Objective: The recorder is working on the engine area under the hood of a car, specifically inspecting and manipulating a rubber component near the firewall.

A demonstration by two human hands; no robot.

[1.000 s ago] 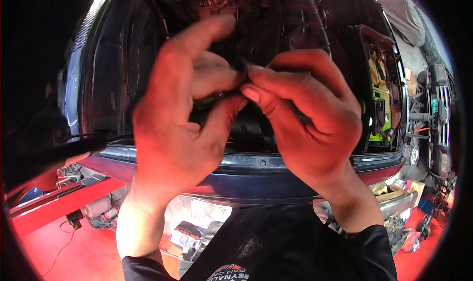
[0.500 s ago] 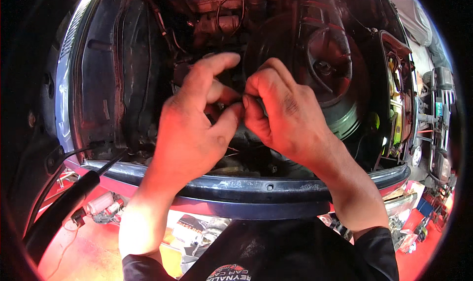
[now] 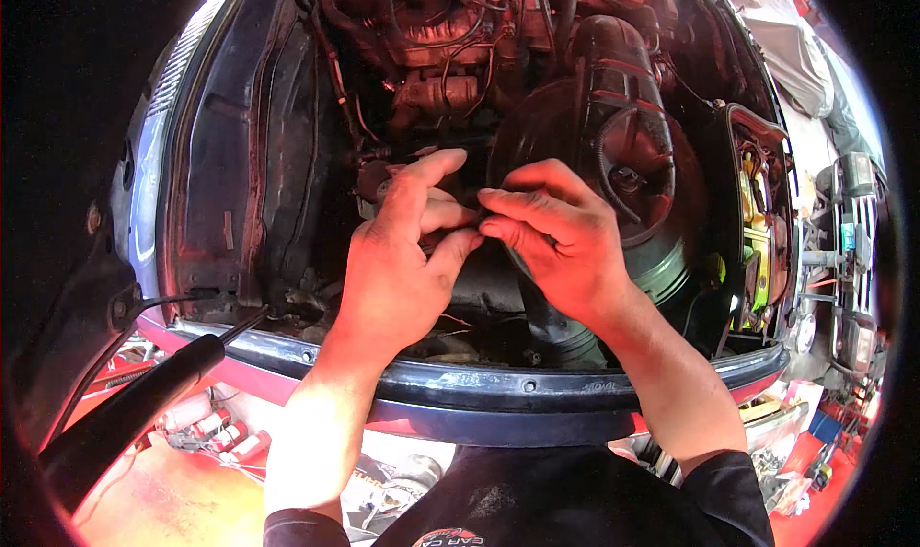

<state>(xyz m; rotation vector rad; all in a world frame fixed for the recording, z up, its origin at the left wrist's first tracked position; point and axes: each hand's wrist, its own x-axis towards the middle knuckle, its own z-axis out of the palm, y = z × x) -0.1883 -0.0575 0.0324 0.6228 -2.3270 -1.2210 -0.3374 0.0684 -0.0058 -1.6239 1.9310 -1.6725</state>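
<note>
Over an open vehicle bay, my left hand (image 3: 402,269) and my right hand (image 3: 556,250) meet at the fingertips around a small dark piece (image 3: 480,216), too small to identify. The left thumb and middle fingers press toward it while the index finger curves above. The right thumb and index finger pinch it. Below and behind them lie dark metal and hoses (image 3: 441,87), a large black round housing with a ribbed top (image 3: 623,68), and the painted rear sill edge (image 3: 479,386).
A black strut (image 3: 134,413) angles up at the lower left. A long dark panel (image 3: 230,116) lines the left side. An opening with yellow parts (image 3: 757,240) is at the right. Beyond are car parts (image 3: 853,259), a covered shape (image 3: 795,48) and clutter on the red floor (image 3: 211,432).
My hands have moved down in the picture and look smaller, still joined at the fingertips. More of the bay behind them shows as the view has shifted.
</note>
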